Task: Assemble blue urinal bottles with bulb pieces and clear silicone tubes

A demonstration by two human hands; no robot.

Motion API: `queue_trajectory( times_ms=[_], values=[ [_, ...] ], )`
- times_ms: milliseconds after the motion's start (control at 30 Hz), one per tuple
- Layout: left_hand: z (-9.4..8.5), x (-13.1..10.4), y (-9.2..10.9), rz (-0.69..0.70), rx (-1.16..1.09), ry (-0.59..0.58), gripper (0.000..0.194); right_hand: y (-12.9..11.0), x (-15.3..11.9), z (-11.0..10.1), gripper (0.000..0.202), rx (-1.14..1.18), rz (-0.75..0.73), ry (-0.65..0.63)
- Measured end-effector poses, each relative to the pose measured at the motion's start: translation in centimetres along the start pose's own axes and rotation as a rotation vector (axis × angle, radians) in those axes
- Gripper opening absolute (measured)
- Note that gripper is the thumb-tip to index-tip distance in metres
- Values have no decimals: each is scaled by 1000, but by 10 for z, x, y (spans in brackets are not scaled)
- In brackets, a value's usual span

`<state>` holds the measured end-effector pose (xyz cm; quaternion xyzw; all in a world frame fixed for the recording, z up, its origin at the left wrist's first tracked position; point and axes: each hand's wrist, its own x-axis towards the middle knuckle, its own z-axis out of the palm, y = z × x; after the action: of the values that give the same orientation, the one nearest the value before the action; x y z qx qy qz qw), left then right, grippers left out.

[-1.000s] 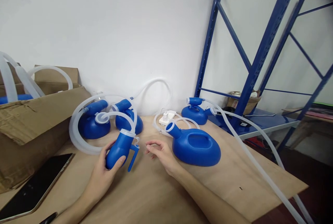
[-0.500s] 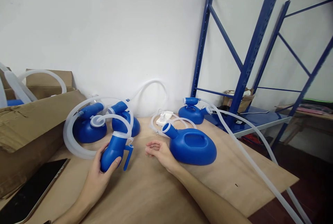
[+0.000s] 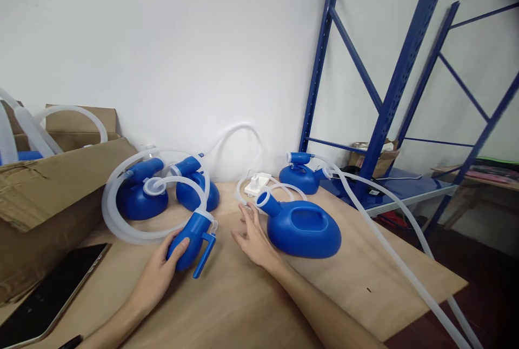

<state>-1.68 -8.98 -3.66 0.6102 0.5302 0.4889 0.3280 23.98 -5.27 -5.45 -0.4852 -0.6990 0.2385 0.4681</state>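
My left hand [image 3: 164,262] is wrapped round a blue handled cup [image 3: 190,241] with a white rim, tilted up and to the right. A hook-like blue handle sticks out on its right side. Beside the large blue bottle [image 3: 304,229], my right hand [image 3: 253,235] is held with fingers apart and nothing in them, its fingertips near the bottle's neck and a clear tube end. The bottle lies on the brown table [image 3: 227,306], its open white-rimmed neck pointing up and left.
More blue bottles [image 3: 141,198] with coiled clear hoses [image 3: 111,214] stand at the back left, another [image 3: 299,179] at the back right. A white plug [image 3: 256,182], cardboard box [image 3: 60,192], phone [image 3: 52,295] and blue rack [image 3: 389,100] surround the work area.
My left hand has moved right with the blue cup, now tilted more to the right. My right hand has spread its fingers and reached up toward the bottle's neck.
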Motion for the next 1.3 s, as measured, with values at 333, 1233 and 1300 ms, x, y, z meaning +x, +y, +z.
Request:
queue_trajectory(
  times_ms=[333,1233,1300],
  values=[
    [1,1,-5,-5,-1,96,62,-18,10,-1,39,782,117,140],
    [3,-4,-2,58,-90,206,80,-11,14,-4,17,531,119,126],
    [1,-1,-6,81,-47,197,64,-4,15,-3,21,395,120,176]
  ],
)
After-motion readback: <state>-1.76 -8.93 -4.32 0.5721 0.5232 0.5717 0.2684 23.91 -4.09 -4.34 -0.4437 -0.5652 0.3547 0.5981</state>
